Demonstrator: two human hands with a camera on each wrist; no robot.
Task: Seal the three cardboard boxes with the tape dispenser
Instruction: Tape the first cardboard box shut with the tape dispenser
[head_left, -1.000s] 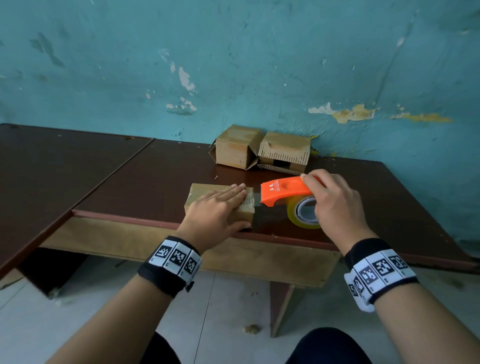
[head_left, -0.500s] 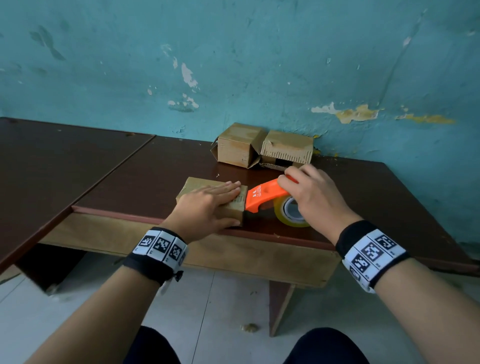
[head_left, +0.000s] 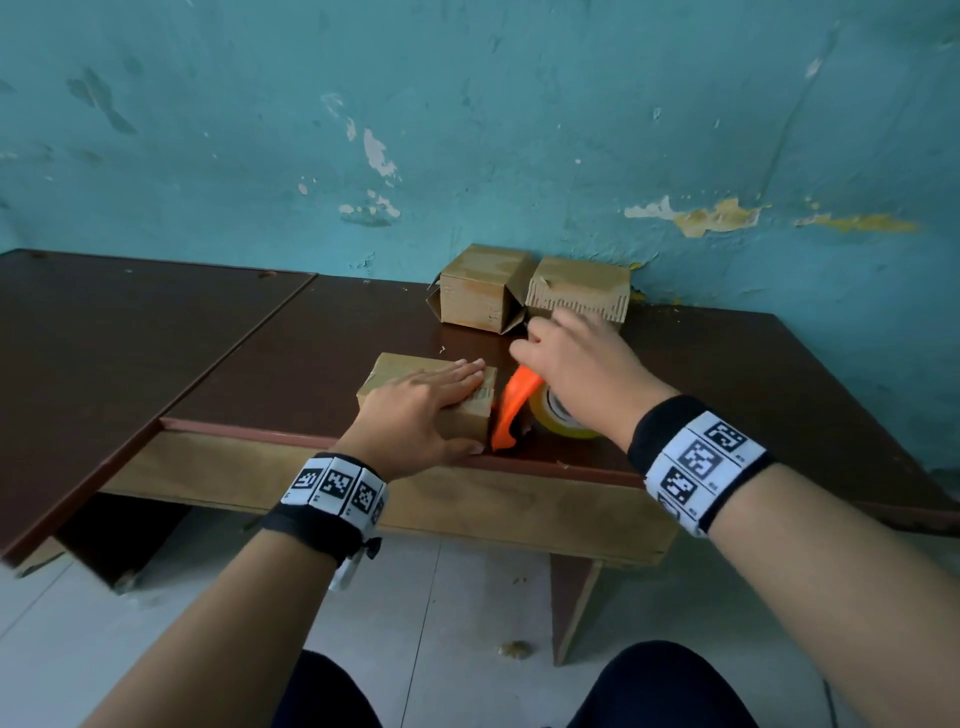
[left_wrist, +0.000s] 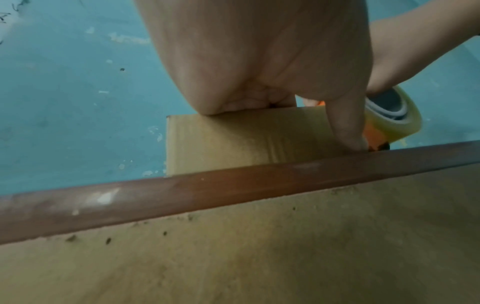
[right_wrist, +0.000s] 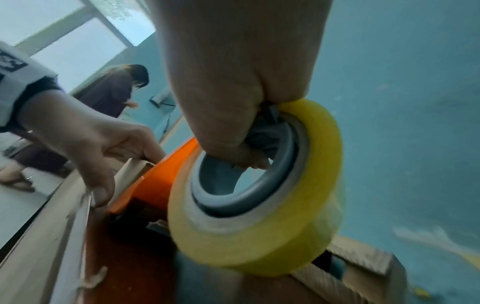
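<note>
The near cardboard box (head_left: 431, 400) sits at the front edge of the bench (head_left: 291, 364), and the left hand (head_left: 415, 410) lies flat on its lid with fingers straight, thumb hooked down the front right corner, pinning it in place. The right hand (head_left: 582, 374) is curled round the tape dispenser (head_left: 511, 408), its fingers hooked inside the grey core of the yellow tape roll (right_wrist: 259, 195), as the right wrist view shows. The orange nose of the dispenser is tipped steeply down against the right end of the box, touching or just beside it; whether tape is already stuck to the cardboard cannot be told

Two more boxes (head_left: 530, 296) stand side by side against the teal wall (head_left: 519, 130), the right one showing a dark gap under its flap, so they look unsealed

The box seems light and thin-walled: it will likely slide or tip under the pull of the tape unless the flat palm bears down, and pressing too hard near the lid's middle could buckle it. Holding over the edges and corner, where the card is stiffest, seems best. The dispenser is rigid plastic, and the grip through the core looks secure, though the blade end beside the left thumb deserves care
</note>
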